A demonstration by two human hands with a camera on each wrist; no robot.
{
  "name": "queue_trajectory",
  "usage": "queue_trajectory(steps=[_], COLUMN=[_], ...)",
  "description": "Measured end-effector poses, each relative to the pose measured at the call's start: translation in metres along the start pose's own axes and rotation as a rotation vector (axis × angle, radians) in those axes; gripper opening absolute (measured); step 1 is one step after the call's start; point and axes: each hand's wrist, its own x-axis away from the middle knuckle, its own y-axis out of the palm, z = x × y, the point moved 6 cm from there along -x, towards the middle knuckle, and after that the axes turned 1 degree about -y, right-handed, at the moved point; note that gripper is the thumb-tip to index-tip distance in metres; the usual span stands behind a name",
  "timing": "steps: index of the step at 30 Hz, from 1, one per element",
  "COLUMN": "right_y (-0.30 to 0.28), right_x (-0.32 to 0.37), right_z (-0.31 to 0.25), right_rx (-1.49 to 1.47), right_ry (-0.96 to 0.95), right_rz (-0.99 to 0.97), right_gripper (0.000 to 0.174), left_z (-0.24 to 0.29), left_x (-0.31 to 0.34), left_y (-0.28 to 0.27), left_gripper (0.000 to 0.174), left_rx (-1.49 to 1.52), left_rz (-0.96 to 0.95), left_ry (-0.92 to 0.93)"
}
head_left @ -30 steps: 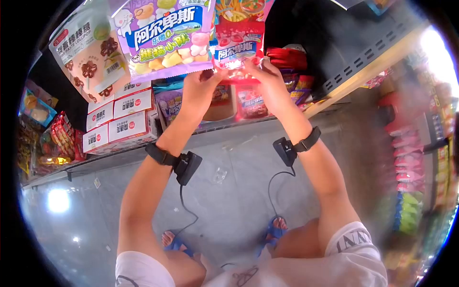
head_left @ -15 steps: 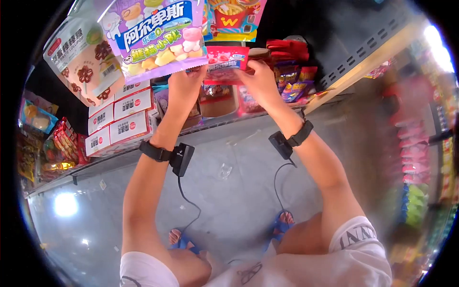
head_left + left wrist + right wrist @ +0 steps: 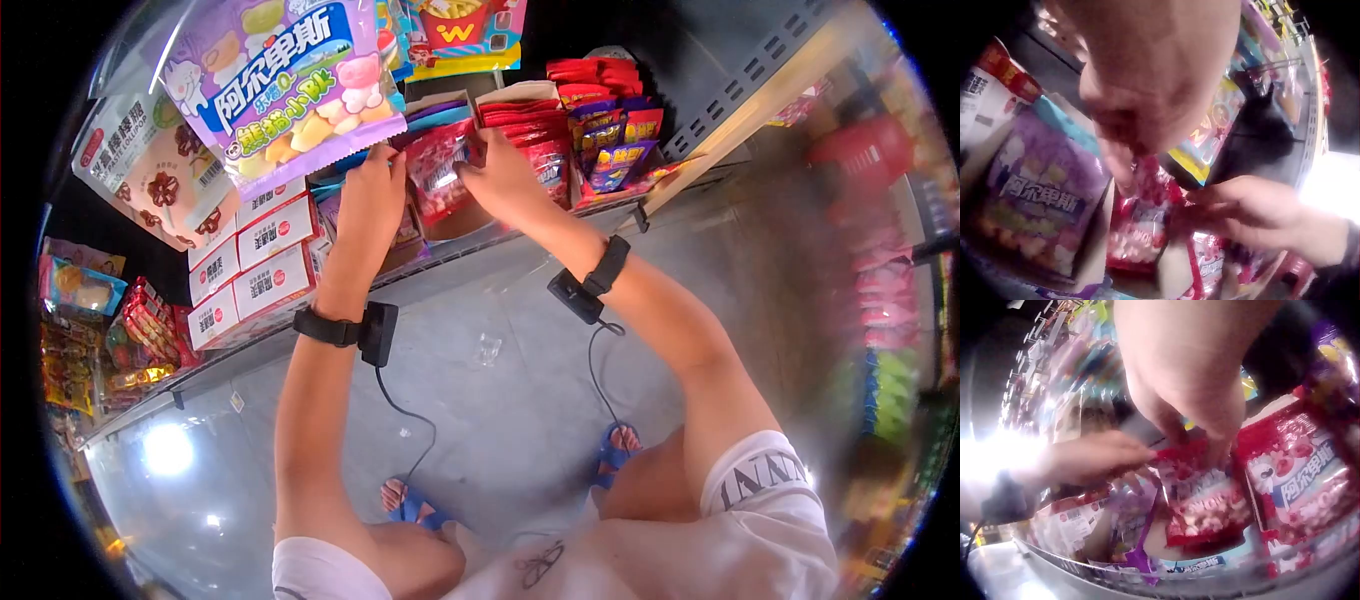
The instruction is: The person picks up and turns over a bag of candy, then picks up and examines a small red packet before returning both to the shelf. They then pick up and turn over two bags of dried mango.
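Note:
A red candy bag (image 3: 438, 178) with a clear front hangs over an open display box on the shelf. My right hand (image 3: 507, 182) pinches it near its upper right edge; in the right wrist view, thumb and finger of that right hand (image 3: 1191, 375) come down on the top of the bag (image 3: 1207, 503). Beside its upper left corner is my left hand (image 3: 370, 205), fingers fairly straight with the tips right at the bag's edge. In the left wrist view, the left hand (image 3: 1154, 75) covers part of the bag's top (image 3: 1141, 234).
To the right stand a box of similar red bags (image 3: 525, 120) and some purple packets (image 3: 612, 145). White cartons (image 3: 265, 245) are stacked at left. A large purple gummy bag (image 3: 285, 100) and a lollipop bag (image 3: 150, 175) hang in front. A metal shelf lip (image 3: 470, 240) runs along the front.
The red bag has come down from in front of the hanging packs to the display box and tilted. Both hands came down with it; the left has shifted away to the bag's edge.

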Motion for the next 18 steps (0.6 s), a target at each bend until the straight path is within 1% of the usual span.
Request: queue_trajectory(steps=[2, 5, 8, 11, 12, 15, 18], right_y=[0.01, 0.016, 0.044, 0.039, 0.037, 0.06, 0.067], right_x=[0.0, 0.007, 0.013, 0.027, 0.029, 0.026, 0.026], right_z=[0.009, 0.003, 0.023, 0.005, 0.001, 0.017, 0.025], right_rx=[0.061, 0.179, 0.092, -0.095, -0.068, -0.018, 0.069], right_ry=[-0.044, 0.067, -0.045, -0.011, -0.073, -0.074, -0.035], right_rz=[-0.002, -0.237, -0.414, -0.45, -0.433, -0.57, -0.447], right_gripper=[0.047, 0.043, 0.036, 0.026, 0.026, 0.023, 0.021], left_z=[0.002, 0.004, 0.003, 0.002, 0.002, 0.005, 0.013], left_x=[0.001, 0.002, 0.002, 0.003, 0.003, 0.003, 0.003], left_y=[0.004, 0.006, 0.008, 0.01, 0.01, 0.008, 0.005], left_gripper=[0.021, 0.019, 0.016, 0.015, 0.015, 0.015, 0.015], left_rx=[0.043, 0.063, 0.083, 0.135, 0.151, 0.196, 0.222], left_rz=[-0.03, 0.005, -0.017, -0.023, -0.002, 0.039, 0.021], left_ry=[-0.013, 0.04, 0.002, -0.049, -0.043, -0.025, -0.018])
